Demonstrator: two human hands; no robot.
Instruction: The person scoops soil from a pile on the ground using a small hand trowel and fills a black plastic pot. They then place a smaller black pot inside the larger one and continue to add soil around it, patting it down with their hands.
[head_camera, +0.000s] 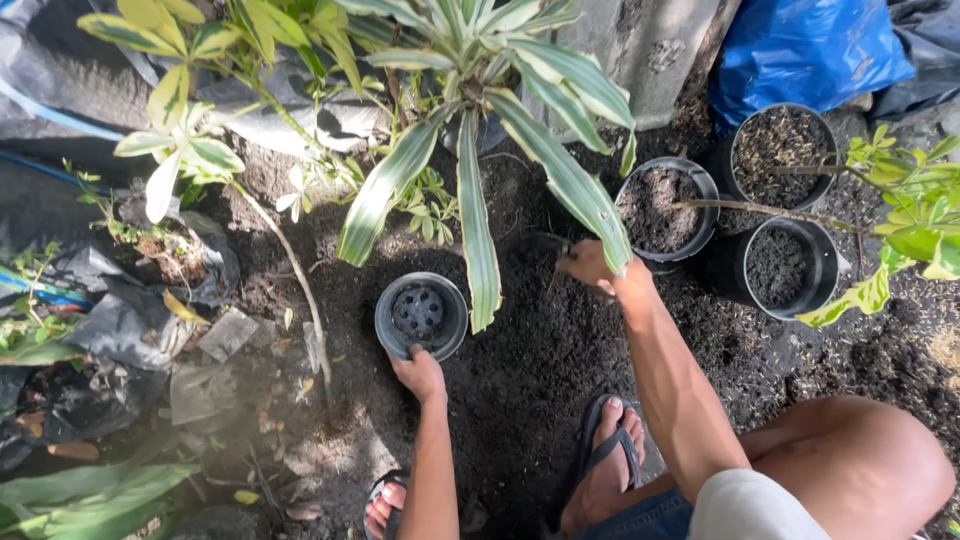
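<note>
Left hand (420, 375) grips the near rim of the empty black pot (421, 316) on the soil; right hand (590, 265), fingers clenched on a dark tool (545, 243), digs beside it. Best to keep that pot steady and level.

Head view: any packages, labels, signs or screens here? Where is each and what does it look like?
No labels, signs or screens show.
Blue plastic bag: top right, behind the filled pots, crumpled and glossy.
Black plastic sheeting: left edge, wrinkled, dusty.
Empty black pot: centre, round, perforated base, left hand at its rim.
</note>
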